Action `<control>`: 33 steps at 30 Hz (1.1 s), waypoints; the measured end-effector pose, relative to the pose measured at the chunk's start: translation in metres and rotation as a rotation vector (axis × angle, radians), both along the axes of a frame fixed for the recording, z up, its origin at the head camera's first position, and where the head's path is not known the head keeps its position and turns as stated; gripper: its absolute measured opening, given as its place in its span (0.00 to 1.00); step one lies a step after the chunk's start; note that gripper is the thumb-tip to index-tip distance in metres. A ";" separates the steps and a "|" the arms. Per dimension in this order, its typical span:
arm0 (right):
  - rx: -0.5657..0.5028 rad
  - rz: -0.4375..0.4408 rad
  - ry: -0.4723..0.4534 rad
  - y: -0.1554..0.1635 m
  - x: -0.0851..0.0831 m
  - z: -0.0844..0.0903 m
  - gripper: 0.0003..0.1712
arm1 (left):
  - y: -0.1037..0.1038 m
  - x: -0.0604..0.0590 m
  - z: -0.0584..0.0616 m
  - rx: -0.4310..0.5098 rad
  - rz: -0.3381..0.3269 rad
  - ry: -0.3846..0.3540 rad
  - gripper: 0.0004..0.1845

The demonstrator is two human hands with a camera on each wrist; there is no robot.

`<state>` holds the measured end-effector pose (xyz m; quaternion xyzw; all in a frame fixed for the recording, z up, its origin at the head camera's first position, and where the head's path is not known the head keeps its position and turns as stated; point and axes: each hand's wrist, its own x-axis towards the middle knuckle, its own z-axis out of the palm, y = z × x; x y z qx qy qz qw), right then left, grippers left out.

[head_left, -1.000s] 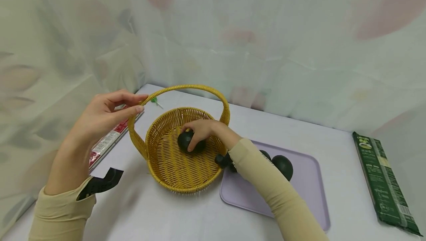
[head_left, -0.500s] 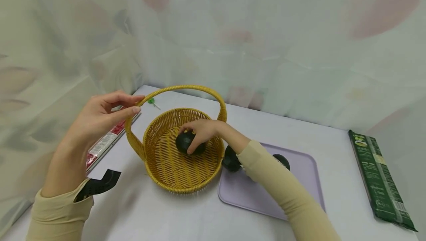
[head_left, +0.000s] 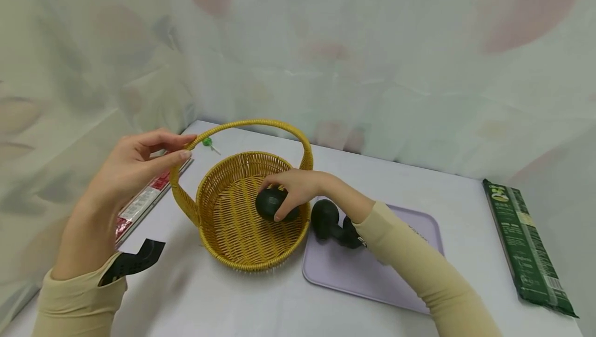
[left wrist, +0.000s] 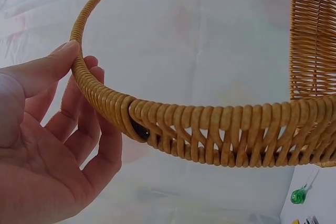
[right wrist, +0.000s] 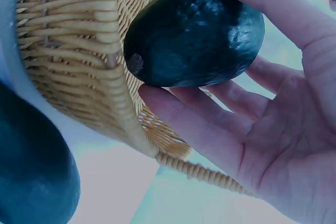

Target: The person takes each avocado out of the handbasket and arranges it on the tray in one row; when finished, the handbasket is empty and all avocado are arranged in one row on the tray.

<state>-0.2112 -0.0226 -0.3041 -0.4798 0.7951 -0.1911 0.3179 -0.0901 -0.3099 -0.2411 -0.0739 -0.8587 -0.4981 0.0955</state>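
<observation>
A yellow woven basket [head_left: 251,266] stands on the white table, its arched handle [head_left: 253,121] raised. My left hand [head_left: 132,166] pinches the left side of that handle between thumb and fingers; the left wrist view shows the thumb [left wrist: 52,64] pressed on the wrapped cane. Inside the basket, near its right wall, my right hand [head_left: 300,187] grips a dark green avocado [right wrist: 194,35] from above, thumb on one side and fingers on the other. Another avocado [head_left: 325,219] lies on a lilac tray [head_left: 354,280] beside the basket. My right forearm covers part of the tray.
A green packet [head_left: 528,246] lies at the table's right side. Behind my left hand is a red and silver packet [head_left: 139,210]. A green lollipop [head_left: 207,142] sits beyond the basket. Patterned curtains [head_left: 372,68] hang along the back and left.
My right hand has shifted right inside the basket with the avocado, nearer the right wall. My left hand keeps its hold on the handle. The whole head view has drifted slightly.
</observation>
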 end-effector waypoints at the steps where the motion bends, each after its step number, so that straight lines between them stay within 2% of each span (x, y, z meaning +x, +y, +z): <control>1: -0.006 0.000 0.002 0.003 0.001 0.001 0.38 | 0.000 0.000 0.000 0.001 0.000 0.000 0.10; 8: -0.053 -0.041 -0.017 0.022 0.005 0.007 0.38 | -0.002 -0.001 0.000 0.003 0.000 -0.007 0.10; 15: -0.093 -0.067 0.003 0.044 0.008 0.012 0.39 | -0.006 -0.004 -0.001 -0.011 0.012 -0.042 0.11; 22: -0.108 -0.095 -0.005 0.065 0.007 0.007 0.38 | -0.009 -0.004 -0.003 -0.016 0.015 -0.042 0.12; 28: -0.104 -0.157 -0.032 0.087 0.008 0.003 0.37 | -0.009 -0.004 -0.002 -0.035 0.006 -0.021 0.13; 33: -0.104 -0.195 -0.027 0.107 0.009 0.001 0.36 | -0.010 -0.004 -0.001 -0.034 -0.002 -0.039 0.14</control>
